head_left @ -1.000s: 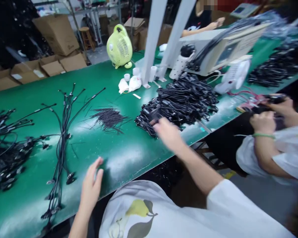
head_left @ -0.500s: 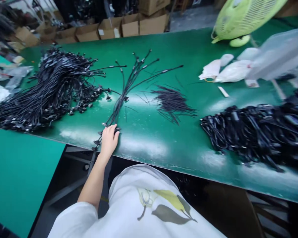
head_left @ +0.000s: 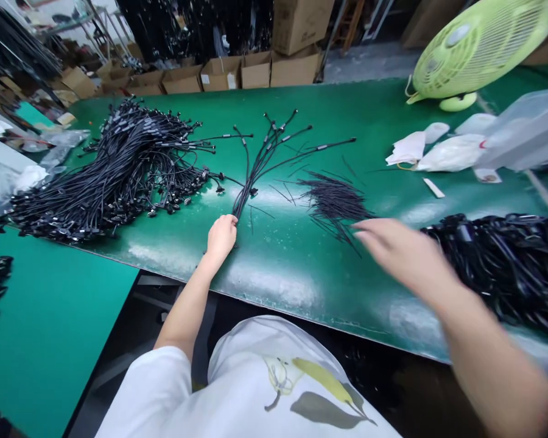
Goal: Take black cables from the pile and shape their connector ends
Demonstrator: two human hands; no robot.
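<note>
Head cam view, looking down on a long green tabletop (head_left: 292, 274). Clock positions are from the middle of the frame.

My left hand (head_left: 221, 237) sits at about 8 o'clock, fingers curled and clenched on the lower end of a loose bunch of black cables (head_left: 265, 164), which fans out toward 12 o'clock with its connector ends spread. The right hand (head_left: 406, 255) is a blurry one at about 3 o'clock, fingers open and released, holding nothing I can see. It's hovering just beside a pile of short black wires (head_left: 333, 207) and near a big blurred heap of black cables (head_left: 497, 267) at the right edge.

Over at 10 o'clock there's another big tangle of black cables with connectors (head_left: 114, 176), almost touching the loose bunch. A lime green fan (head_left: 479, 48) is at about 2 o'clock, with white bags (head_left: 452, 152) and a clear plastic sheet (head_left: 525, 128) below it. Cardboard boxes (head_left: 223, 73) are stacked past the far edge at 12 o'clock. A teal board (head_left: 45, 334) sits lower at 8 o'clock, and my white tee with a pear print (head_left: 296, 383) fills 6 o'clock.
</note>
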